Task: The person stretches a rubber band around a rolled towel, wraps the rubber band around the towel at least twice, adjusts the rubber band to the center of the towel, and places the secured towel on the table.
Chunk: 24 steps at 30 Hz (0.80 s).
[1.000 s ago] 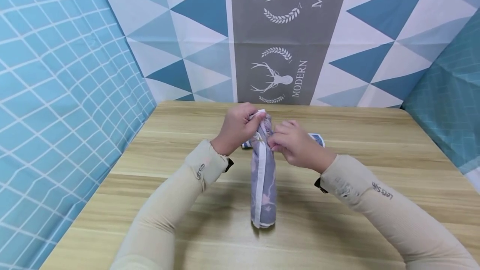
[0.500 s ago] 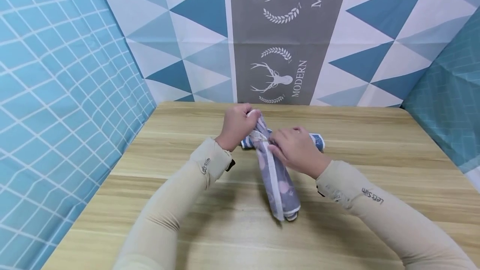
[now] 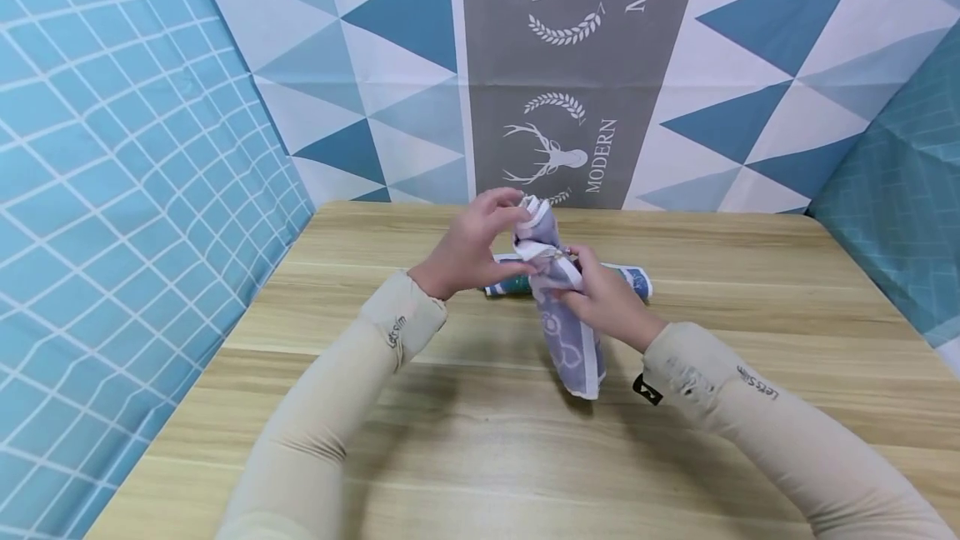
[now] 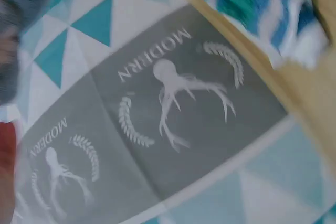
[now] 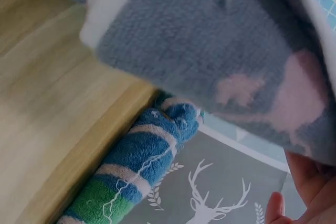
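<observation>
A rolled grey-purple towel (image 3: 566, 332) with white edging and pink patches is held up at a slant over the table. Its upper end leans away from the person. My right hand (image 3: 603, 298) grips it around the middle, fingers partly hidden behind the cloth. My left hand (image 3: 476, 244) is at the upper end with fingers and thumb spread apart, fingertips right at the cloth. The towel (image 5: 210, 51) fills the upper part of the right wrist view; a blurred bit of it shows at the left edge of the left wrist view.
Behind the hands, a second rolled towel (image 5: 131, 161), striped blue, green and white, lies across the wooden table (image 3: 360, 407) near its back edge. A patterned cloth wall (image 3: 405, 65) rises behind the table, with a blue tiled sheet (image 3: 135, 148) at the left.
The towel has turned over and its lower end has swung right, its upper end rising. My left hand has loosened from its fist and spread its fingers; the right still holds the middle.
</observation>
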Each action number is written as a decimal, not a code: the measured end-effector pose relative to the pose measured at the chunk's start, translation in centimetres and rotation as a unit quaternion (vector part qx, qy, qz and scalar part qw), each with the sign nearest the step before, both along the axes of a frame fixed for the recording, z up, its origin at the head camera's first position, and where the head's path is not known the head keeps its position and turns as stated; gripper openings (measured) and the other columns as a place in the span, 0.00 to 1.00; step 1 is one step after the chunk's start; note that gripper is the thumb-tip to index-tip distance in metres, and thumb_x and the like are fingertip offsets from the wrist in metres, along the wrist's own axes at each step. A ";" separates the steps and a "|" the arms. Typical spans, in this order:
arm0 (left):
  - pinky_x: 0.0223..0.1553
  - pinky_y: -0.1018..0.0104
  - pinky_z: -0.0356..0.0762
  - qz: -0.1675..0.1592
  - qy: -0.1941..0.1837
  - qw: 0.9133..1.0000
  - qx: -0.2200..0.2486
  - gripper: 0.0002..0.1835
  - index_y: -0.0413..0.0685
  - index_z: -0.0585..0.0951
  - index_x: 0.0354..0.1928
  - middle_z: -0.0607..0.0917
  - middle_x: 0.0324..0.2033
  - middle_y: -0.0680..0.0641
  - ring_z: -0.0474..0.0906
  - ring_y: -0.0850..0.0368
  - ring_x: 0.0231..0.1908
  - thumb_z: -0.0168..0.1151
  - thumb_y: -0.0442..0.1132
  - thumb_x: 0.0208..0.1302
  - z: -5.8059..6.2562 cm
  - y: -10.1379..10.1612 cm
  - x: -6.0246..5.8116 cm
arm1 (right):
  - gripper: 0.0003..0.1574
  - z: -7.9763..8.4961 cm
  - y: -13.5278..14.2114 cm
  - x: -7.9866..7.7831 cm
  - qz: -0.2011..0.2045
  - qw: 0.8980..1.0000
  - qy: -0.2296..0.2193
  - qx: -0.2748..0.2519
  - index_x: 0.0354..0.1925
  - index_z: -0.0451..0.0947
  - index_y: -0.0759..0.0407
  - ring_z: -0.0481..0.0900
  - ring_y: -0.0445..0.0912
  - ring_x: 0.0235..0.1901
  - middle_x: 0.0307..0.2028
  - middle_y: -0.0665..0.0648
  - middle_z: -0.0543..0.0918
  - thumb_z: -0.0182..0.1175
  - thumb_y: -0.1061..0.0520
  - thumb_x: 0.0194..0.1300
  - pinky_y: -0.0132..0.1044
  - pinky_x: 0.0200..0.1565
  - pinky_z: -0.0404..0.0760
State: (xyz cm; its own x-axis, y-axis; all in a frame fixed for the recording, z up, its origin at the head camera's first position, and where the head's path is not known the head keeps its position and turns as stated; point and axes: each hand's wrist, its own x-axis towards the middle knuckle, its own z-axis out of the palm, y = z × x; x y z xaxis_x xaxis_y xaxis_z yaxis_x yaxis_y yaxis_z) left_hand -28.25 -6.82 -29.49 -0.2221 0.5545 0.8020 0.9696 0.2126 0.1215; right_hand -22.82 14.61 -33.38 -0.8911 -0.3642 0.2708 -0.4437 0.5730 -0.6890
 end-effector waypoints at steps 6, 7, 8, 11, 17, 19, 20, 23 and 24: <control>0.52 0.54 0.75 -0.002 0.101 0.994 -0.034 0.12 0.40 0.78 0.36 0.79 0.45 0.30 0.76 0.36 0.49 0.69 0.27 0.50 0.5 -0.2 -0.1 | 0.30 0.1 0.4 0.1 0.032 0.999 0.010 0.009 0.60 0.58 0.69 0.82 0.61 0.40 0.46 0.72 0.78 0.56 0.70 0.61 0.49 0.38 0.82; 0.51 0.55 0.76 0.005 0.096 0.995 -0.034 0.09 0.40 0.79 0.33 0.80 0.44 0.31 0.77 0.37 0.47 0.68 0.26 0.51 0.5 -0.1 -0.1 | 0.30 0.1 0.5 0.1 0.034 0.999 0.016 0.016 0.59 0.59 0.69 0.82 0.60 0.39 0.45 0.72 0.79 0.56 0.71 0.61 0.48 0.37 0.83; 0.50 0.55 0.77 0.012 0.083 0.996 -0.032 0.06 0.39 0.79 0.31 0.81 0.42 0.32 0.78 0.38 0.46 0.67 0.26 0.52 0.5 -0.1 -0.1 | 0.30 0.1 0.5 0.2 0.037 0.999 0.023 0.022 0.59 0.59 0.69 0.82 0.60 0.39 0.44 0.71 0.79 0.57 0.71 0.60 0.48 0.36 0.83; 0.44 0.59 0.78 0.017 -0.013 1.000 -0.002 0.03 0.35 0.80 0.29 0.81 0.42 0.32 0.78 0.41 0.42 0.66 0.25 0.54 0.3 0.0 0.0 | 0.31 0.1 0.4 0.1 0.037 0.998 0.044 0.034 0.59 0.60 0.69 0.82 0.60 0.38 0.43 0.71 0.80 0.59 0.70 0.59 0.48 0.35 0.83; 0.30 0.66 0.73 0.008 -0.161 0.986 0.043 0.02 0.34 0.80 0.28 0.80 0.41 0.33 0.75 0.48 0.33 0.64 0.26 0.57 0.2 0.4 0.5 | 0.33 0.0 0.4 0.0 0.021 0.992 0.100 0.078 0.58 0.65 0.70 0.82 0.53 0.33 0.35 0.63 0.83 0.64 0.59 0.57 0.51 0.44 0.76; 0.30 0.67 0.71 0.009 -0.160 0.986 0.036 0.02 0.35 0.80 0.29 0.81 0.36 0.37 0.74 0.51 0.32 0.64 0.26 0.57 0.2 0.5 0.6 | 0.27 0.0 0.7 -0.2 0.034 0.987 0.152 0.044 0.53 0.70 0.70 0.81 0.50 0.29 0.32 0.60 0.84 0.63 0.58 0.59 0.52 0.43 0.71; 0.29 0.67 0.70 0.009 -0.152 0.988 0.032 0.02 0.36 0.80 0.29 0.82 0.33 0.39 0.73 0.52 0.30 0.64 0.26 0.57 0.3 0.6 0.6 | 0.23 0.0 0.9 -0.3 0.044 0.980 0.194 0.030 0.51 0.73 0.70 0.80 0.50 0.29 0.32 0.59 0.84 0.61 0.56 0.62 0.53 0.42 0.68; 0.28 0.66 0.68 -0.009 -0.128 0.991 0.037 0.03 0.36 0.80 0.28 0.81 0.28 0.42 0.70 0.54 0.27 0.64 0.25 0.56 0.1 0.6 0.6 | 0.17 0.3 1.2 -1.0 0.082 0.941 0.327 -0.014 0.41 0.80 0.67 0.80 0.50 0.27 0.29 0.59 0.85 0.52 0.53 0.72 0.53 0.38 0.67; 0.27 0.65 0.69 -0.018 -0.118 0.992 0.041 0.03 0.36 0.79 0.28 0.80 0.27 0.42 0.70 0.54 0.26 0.64 0.24 0.55 0.0 0.7 0.6 | 0.20 0.5 1.3 -1.2 0.091 0.925 0.368 -0.016 0.38 0.82 0.65 0.80 0.49 0.27 0.29 0.58 0.85 0.50 0.52 0.73 0.53 0.37 0.66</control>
